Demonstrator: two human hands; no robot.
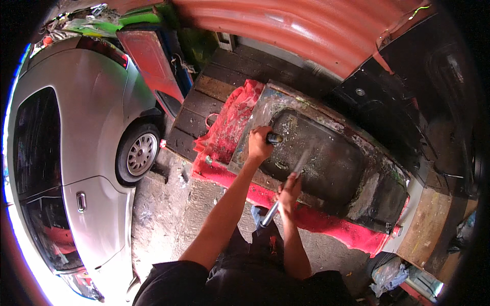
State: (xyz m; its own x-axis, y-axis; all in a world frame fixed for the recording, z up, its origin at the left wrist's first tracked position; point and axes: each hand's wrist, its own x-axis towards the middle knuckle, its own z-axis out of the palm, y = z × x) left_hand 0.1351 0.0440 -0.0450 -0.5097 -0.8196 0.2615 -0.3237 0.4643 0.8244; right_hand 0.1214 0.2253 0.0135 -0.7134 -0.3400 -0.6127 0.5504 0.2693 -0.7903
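A dented-looking, grimy vehicle body panel (326,178), with a dark recessed middle and worn paint round its rim, lies on a red cloth (232,115). My left hand (260,144) is closed round a short dark object with a rounded end (274,138), over the panel's left part; most of that object is hidden in the fist. Nearer to me, my right hand (289,194) grips a long silvery rod-like tool (269,215). Its far end is smeared by motion above the recess, so its kind cannot be made out. Pale flakes are scattered across the panel.
Dark wooden planks (219,66) support the cloth and panel. A silver car (92,127) stands close on the left. Behind are a red corrugated sheet (286,25) and a leaning red panel (150,56). A large black panel (408,86) stands at the right.
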